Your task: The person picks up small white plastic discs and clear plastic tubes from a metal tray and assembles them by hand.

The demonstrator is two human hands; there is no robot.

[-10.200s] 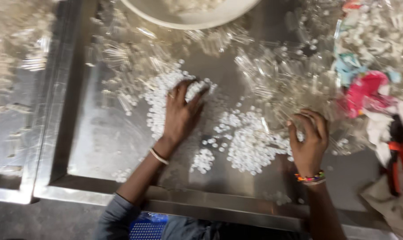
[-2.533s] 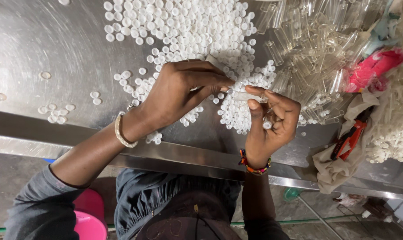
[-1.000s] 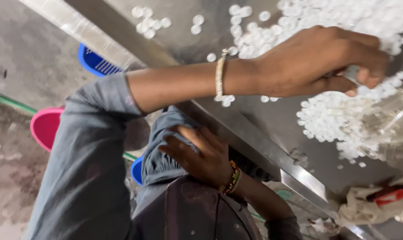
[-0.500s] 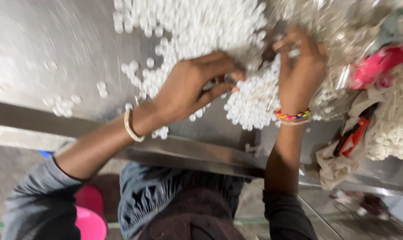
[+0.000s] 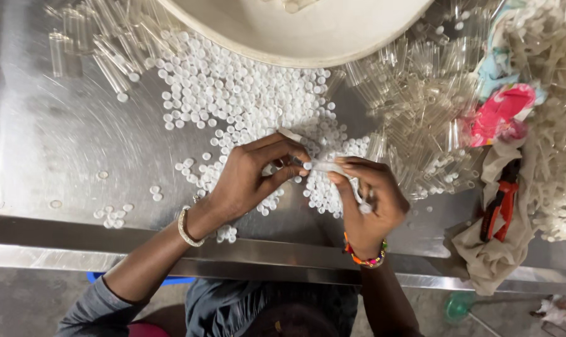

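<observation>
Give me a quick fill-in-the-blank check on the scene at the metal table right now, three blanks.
1. The small round caps scattered over the steel table are ____ in colour.
2. The left hand and right hand together hold one clear ____.
3. The pliers lying on the cloth have ____ handles.

Missing words: white; tube; red

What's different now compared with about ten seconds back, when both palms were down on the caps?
Both hands have lifted off the white caps and come together. The left hand and right hand now pinch a small clear tube between them. The cap pile, loose tubes, white bowl and red pliers remain in place.
</observation>
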